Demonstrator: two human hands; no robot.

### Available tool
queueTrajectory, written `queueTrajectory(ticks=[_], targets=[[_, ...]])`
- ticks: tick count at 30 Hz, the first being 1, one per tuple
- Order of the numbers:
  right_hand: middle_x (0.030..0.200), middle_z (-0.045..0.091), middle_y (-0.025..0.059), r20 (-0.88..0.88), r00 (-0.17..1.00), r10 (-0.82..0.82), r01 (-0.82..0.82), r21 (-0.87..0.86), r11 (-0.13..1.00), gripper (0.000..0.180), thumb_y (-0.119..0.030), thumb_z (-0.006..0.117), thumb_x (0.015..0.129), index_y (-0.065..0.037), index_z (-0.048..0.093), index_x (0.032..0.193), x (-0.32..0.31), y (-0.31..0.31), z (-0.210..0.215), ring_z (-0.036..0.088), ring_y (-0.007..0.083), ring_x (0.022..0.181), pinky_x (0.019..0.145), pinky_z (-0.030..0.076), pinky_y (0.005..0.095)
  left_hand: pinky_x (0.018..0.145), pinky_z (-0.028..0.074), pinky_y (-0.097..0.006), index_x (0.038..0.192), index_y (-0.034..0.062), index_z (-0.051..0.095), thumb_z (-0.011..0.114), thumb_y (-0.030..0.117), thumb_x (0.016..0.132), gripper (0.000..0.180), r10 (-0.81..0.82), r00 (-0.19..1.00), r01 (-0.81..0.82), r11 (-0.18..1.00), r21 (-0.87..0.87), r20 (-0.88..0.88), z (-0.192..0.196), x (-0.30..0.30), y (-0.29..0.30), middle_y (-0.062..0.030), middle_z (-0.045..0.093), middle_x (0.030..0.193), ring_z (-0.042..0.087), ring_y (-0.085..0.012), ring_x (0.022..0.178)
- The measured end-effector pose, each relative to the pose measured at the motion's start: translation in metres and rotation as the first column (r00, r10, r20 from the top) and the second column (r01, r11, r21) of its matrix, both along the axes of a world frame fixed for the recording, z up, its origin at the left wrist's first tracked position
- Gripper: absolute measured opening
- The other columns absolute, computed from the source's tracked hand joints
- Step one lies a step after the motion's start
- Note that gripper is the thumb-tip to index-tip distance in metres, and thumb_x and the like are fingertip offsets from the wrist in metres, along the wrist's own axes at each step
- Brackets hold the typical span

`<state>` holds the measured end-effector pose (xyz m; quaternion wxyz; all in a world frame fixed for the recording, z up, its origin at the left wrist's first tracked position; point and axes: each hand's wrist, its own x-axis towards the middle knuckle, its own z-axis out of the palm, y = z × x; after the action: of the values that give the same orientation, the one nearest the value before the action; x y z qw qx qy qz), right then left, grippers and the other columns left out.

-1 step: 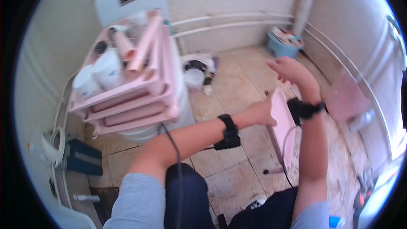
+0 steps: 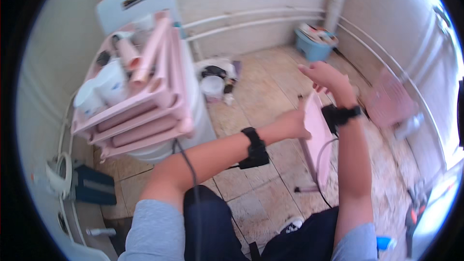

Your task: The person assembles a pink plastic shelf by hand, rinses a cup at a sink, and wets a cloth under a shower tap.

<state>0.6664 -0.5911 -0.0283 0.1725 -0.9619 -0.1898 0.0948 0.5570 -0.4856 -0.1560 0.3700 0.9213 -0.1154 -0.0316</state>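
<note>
A pink plastic shelf tray [image 2: 320, 137] stands tilted on its edge over the floor in front of me. A short peg with a dark tip [image 2: 305, 190] sticks out near its lower end. My left hand [image 2: 292, 124] is closed on the tray's left edge, with the thumb on the flat face. Just past the tray's upper end is my right hand [image 2: 328, 79], thumb stretched out to the left and the other fingers apart and bent downward. Whether those fingers touch the tray is hard to see. Black bands with small boxes and cables are on both wrists.
At left, a white washing machine [image 2: 195, 111] bears stacked pink trays [image 2: 140, 133], pink tubes [image 2: 145, 70] and white cups [image 2: 112, 81]. A blue tub [image 2: 311, 48] sits in the far corner. A pink basket [image 2: 389, 101] leans by the right wall. A dark bin [image 2: 94, 186] is at lower left.
The whole view has shifted slightly, so the washing machine and blue tub appear farther left. Both hands keep nearly the same pose around the tray.
</note>
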Motion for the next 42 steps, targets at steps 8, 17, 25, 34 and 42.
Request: queueTrajectory(ticks=[8, 17, 25, 34, 42], targets=[[0.078, 0.071, 0.0207, -0.08, 0.858, -0.508, 0.509, 0.272, 0.816, 0.077, -0.032, 0.072, 0.082, 0.014, 0.038, 0.134, 0.062, -0.13, -0.194, 0.073, 0.0328, 0.069, 0.067, 0.059, 0.0424, 0.071, 0.054, -0.047, 0.153, -0.0126, 0.007, 0.084, 0.017, 0.064, 0.121, -0.205, 0.975, 0.185, 0.963, 0.198, 0.088, 0.001, -0.059, -0.051, -0.019, 0.07, 0.08, 0.067, -0.0393, 0.081], [0.097, 0.068, 0.0332, 0.164, 0.777, -0.608, 0.363, 0.673, 0.645, 0.063, -0.022, 0.065, 0.078, 0.014, 0.043, 0.125, 0.067, -0.111, -0.167, 0.069, 0.0454, 0.094, 0.085, 0.054, 0.0509, 0.081, 0.053, -0.05, 0.154, -0.0066, 0.018, 0.09, 0.035, 0.067, 0.12, -0.23, 0.973, 0.203, 0.865, 0.458, 0.004, -0.031, -0.062, -0.037, -0.0248, 0.069, 0.096, 0.064, -0.0441, 0.098], [0.088, 0.069, 0.0257, 0.36, 0.873, -0.328, 0.102, 0.524, 0.846, 0.029, -0.023, 0.061, 0.079, -0.002, 0.062, 0.099, 0.025, -0.049, -0.13, 0.067, 0.0462, 0.085, 0.075, 0.052, 0.0541, 0.104, 0.044, -0.05, 0.139, -0.0004, 0.046, 0.081, 0.036, 0.079, 0.079, 0.018, 0.714, -0.33, 0.89, 0.315, 0.7, 0.042, -0.003, 0.008, -0.0261, 0.056, 0.131, 0.053, -0.0449, 0.121], [0.078, 0.067, 0.0228, 0.389, 0.92, 0.042, -0.232, 0.455, 0.86, 0.022, -0.018, 0.066, 0.077, -0.007, 0.056, 0.094, -0.027, -0.004, -0.186, 0.066, 0.045, 0.074, 0.068, 0.051, 0.0563, 0.098, 0.046, -0.048, 0.129, 0.0013, 0.053, 0.088, 0.038, 0.069, 0.078, 0.176, 0.774, -0.429, 0.852, 0.3, 0.608, 0.049, 0.045, 0.049, -0.019, 0.063, 0.118, 0.058, -0.0405, 0.116], [0.088, 0.072, 0.0189, 0.183, 0.928, 0.324, -0.317, -0.071, 0.946, 0.053, -0.039, 0.078, 0.077, -0.009, 0.065, 0.118, -0.032, -0.01, -0.134, 0.071, 0.0386, 0.085, 0.074, 0.056, 0.0465, 0.086, 0.051, -0.049, 0.115, 0.0011, 0.055, 0.092, 0.043, 0.059, 0.079, 0.134, 0.842, -0.322, 0.902, 0.288, 0.523, 0.062, 0.046, 0.05, -0.0187, 0.064, 0.105, 0.065, -0.0404, 0.102]])
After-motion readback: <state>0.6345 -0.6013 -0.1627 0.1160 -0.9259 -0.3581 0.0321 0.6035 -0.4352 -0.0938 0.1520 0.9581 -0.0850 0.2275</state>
